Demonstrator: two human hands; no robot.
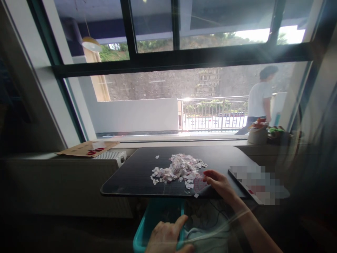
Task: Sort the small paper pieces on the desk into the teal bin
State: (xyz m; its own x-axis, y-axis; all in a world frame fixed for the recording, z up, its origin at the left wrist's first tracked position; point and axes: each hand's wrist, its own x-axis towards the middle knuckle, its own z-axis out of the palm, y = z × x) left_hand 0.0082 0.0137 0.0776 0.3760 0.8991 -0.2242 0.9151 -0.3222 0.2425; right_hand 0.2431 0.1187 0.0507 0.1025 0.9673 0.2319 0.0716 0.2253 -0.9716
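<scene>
A heap of small white paper scraps (pixel 184 167) lies on the dark tabletop (pixel 126 181), with a few pieces scattered near the front edge. My right hand (pixel 221 183) is at the right of the heap, its fingers closed on a see-through protractor (pixel 199 185) with pink curved lines. The protractor stands against the scraps near the table's edge. Below the table edge is a teal plastic bin (pixel 139 233). My left hand (pixel 165 236) is at the bin's right rim, thumb stretched along it; its lower fingers are partly out of frame.
A flat object (pixel 259 184), blurred out, lies on the table's right side. Red-handled scissors (pixel 95 151) rest on brown paper (pixel 76 149) by a radiator (pixel 113 157). A white pot (pixel 257 135) stands on the sill. Outside the window a person (pixel 259 96) walks past.
</scene>
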